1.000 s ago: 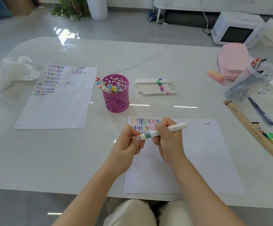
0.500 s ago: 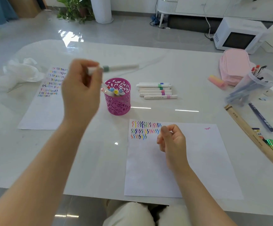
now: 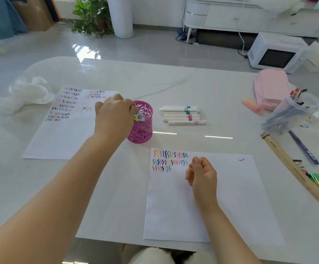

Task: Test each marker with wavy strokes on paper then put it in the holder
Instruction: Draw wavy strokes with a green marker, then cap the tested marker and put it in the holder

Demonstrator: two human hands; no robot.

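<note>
Marker return at the holder. Your left hand [image 3: 114,115] sits at the near-left rim of the holder [image 3: 143,130], fingers curled down over the opening. Whether they pinch a marker cannot be told, since the hand hides it. Your right hand [image 3: 202,176] rests on the near paper [image 3: 231,197], loosely curled and holding nothing, just right of the wavy strokes [image 3: 169,161].

Risks: the holder looks light and stands free on the worktop [image 3: 174,82], so a sideways push from your left hand could likely tip or slide it. The caps [image 3: 138,117] inside crowd the opening, so a marker dropped at an angle may catch on them and fall out. Your right hand could smear the strokes if the ink is wet.

Count: one holder; two sheets, the near paper and a far-left sheet [image 3: 63,134]; about five loose markers [image 3: 181,115] in a tight row right of the holder. The number of caps in the holder is partly hidden.
</note>
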